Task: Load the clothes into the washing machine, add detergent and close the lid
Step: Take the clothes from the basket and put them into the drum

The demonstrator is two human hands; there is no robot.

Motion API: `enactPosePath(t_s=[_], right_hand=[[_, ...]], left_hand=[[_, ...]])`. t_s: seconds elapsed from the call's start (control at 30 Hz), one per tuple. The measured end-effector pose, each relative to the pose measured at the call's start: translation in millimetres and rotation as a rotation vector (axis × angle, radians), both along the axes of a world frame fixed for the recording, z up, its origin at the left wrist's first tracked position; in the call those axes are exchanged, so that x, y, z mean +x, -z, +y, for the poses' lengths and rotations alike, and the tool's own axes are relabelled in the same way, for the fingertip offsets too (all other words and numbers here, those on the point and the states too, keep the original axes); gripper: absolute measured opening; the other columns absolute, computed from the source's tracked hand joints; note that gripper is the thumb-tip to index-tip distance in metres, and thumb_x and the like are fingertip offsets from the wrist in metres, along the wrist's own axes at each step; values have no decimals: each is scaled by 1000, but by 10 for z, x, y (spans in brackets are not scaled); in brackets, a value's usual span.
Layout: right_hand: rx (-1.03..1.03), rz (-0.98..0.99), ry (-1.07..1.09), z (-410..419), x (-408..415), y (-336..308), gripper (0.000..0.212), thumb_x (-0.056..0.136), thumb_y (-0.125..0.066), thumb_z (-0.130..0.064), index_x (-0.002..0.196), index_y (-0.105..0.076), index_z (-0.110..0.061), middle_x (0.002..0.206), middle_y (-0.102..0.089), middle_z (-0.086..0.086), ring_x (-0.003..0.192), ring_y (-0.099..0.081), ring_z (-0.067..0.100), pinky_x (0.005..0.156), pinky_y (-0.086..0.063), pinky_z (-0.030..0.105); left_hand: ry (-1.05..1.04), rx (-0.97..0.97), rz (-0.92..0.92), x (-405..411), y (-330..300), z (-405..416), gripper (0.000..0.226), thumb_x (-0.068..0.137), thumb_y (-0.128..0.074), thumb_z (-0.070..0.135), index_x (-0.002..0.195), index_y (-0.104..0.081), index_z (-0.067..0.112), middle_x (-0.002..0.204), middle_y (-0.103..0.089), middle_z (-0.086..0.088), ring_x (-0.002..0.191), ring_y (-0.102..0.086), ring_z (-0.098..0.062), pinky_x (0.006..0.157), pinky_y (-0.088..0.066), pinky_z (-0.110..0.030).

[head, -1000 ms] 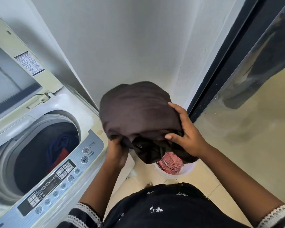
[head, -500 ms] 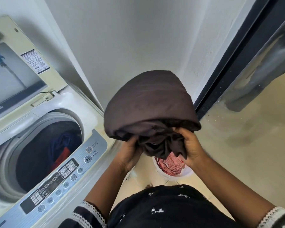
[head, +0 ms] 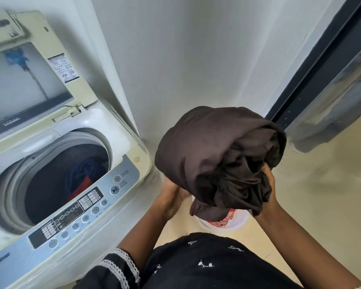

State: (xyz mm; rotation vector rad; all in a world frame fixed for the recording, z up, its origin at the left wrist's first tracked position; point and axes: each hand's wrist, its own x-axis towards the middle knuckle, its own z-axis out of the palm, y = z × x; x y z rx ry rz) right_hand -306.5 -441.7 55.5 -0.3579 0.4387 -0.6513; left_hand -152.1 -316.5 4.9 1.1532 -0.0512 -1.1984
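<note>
Hands together under a bundled dark brown garment (head: 215, 155): our left hand (head: 171, 197) and right hand (head: 268, 188) clutch its loose lower folds beside the open washing machine (head: 131, 147); soft, light, floppy, best gathered from beneath.

Dark brown garment (head: 213, 151), cream washing machine (head: 121, 140), silver-blue control panel (head: 79, 207), red-patterned cloth (head: 223, 220).

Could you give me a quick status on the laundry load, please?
Both hands, left and right, grip brown bundle above bucket. Washer lid up, drum part loaded. Path clear.
</note>
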Motion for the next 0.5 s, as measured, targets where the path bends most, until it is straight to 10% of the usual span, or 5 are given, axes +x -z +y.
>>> enactPosePath(t_s=[0.17,0.27,0.37,0.5], right_hand=[[-45,-272,-179,-69,-152,180,68,104,2,-35,151,-20,10,156,-24,32,145,-21,46,120,-7,50],[-9,18,-49,-62,-291,162,67,105,-7,-37,148,-36,5,151,-37,28,142,-34,41,120,-17,47],[4,120,-64,-17,-409,141,37,80,-66,-39,105,-77,-14,114,-72,10,104,-69,28,95,-55,39],[-63,178,-82,-5,-698,238,53,33,-96,-30,79,-73,-16,89,-71,3,83,-69,19,80,-57,27]], left_hand=[[4,51,-193,-17,-252,17,19,99,-50,4,99,-63,17,98,-67,-3,94,-60,-22,73,-54,-27],[100,-16,-138,-215,-315,122,21,103,-42,17,111,-62,18,100,-74,2,99,-66,-22,75,-58,-30],[47,-126,21,-487,-284,173,42,100,-35,41,116,-68,21,115,-72,-5,105,-64,-26,93,-51,-47],[-149,-235,303,-706,-358,256,71,97,-27,65,136,-56,14,133,-63,-13,116,-64,-28,88,-56,-38]])
